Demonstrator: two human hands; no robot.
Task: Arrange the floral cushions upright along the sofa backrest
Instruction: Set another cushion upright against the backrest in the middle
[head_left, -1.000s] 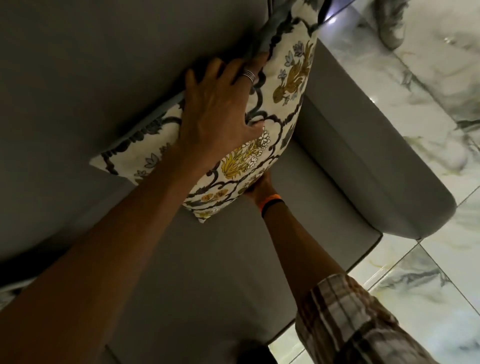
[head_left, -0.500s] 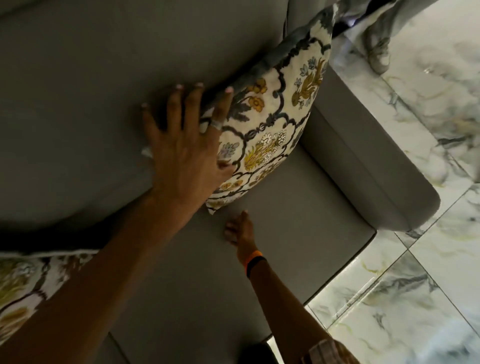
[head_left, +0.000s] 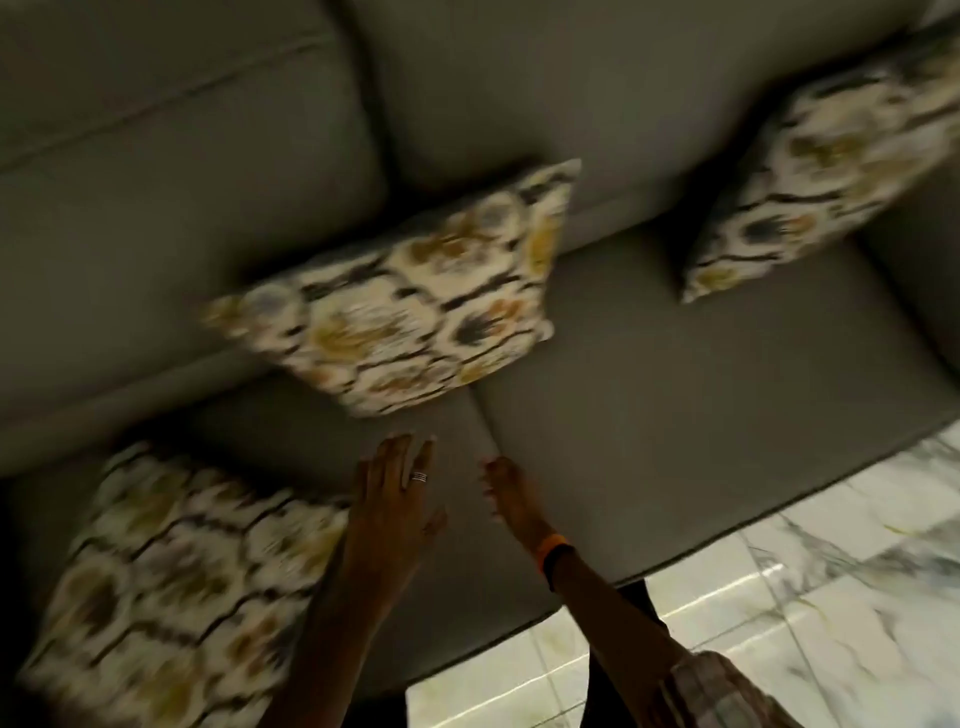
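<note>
Three floral cushions show on the grey sofa, all blurred by motion. One floral cushion leans upright against the backrest at the far right. A second floral cushion leans on the backrest in the middle. A third floral cushion lies flat on the seat at the lower left. My left hand hovers open over the seat beside the third cushion, fingers spread, holding nothing. My right hand is open just right of it, above the seam between seat cushions.
The sofa seat stretches to the right between the middle and right cushions. A glossy marble floor lies in front of the sofa's front edge. A plaid sleeve covers my right upper arm.
Both hands have let go of the right cushion and drawn back left over the seat. The view has swung left, so the middle and lower-left cushions now show.
</note>
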